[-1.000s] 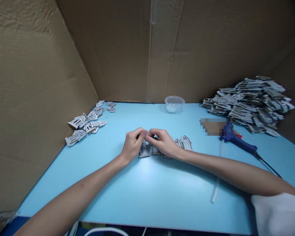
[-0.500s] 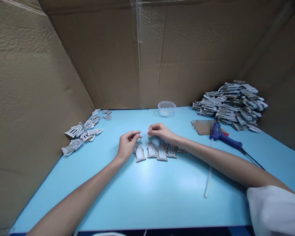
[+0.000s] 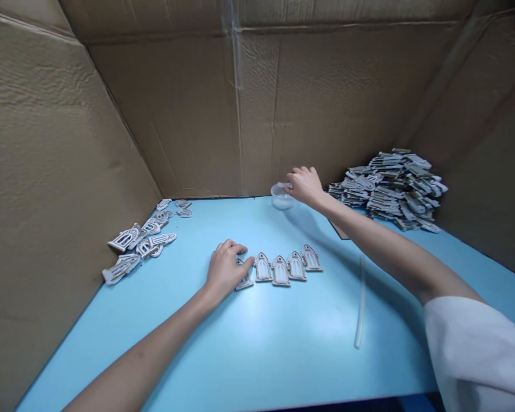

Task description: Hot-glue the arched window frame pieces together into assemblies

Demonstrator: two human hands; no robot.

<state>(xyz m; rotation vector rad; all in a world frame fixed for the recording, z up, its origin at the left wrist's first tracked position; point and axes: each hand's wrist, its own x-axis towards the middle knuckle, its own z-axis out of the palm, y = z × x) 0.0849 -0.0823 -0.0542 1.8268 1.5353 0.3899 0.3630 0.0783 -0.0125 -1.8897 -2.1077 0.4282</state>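
Observation:
My left hand [image 3: 225,269] lies flat on the blue table [image 3: 257,355], its fingers apart and partly over the leftmost arch-shaped cutout [image 3: 244,281], which sits tilted. To its right, several more arched window cutouts [image 3: 280,271] stand in a close row, cream with brown edges. My right hand [image 3: 304,186] is far forward, its fingers hooked over the rim of a clear plastic tub [image 3: 282,198]. The hand hides part of the tub's rim.
A loose group of arch pieces [image 3: 137,243] lies at the table's left. A large heap of similar pieces [image 3: 390,191] sits at the back right. A translucent glue stick [image 3: 360,303] lies near my right arm. Cardboard walls [image 3: 167,114] enclose the table's back and sides.
My right hand has moved from above the row forward to the tub. My left hand has dropped onto the leftmost cutout, which now sits tilted. The glue gun is no longer visible.

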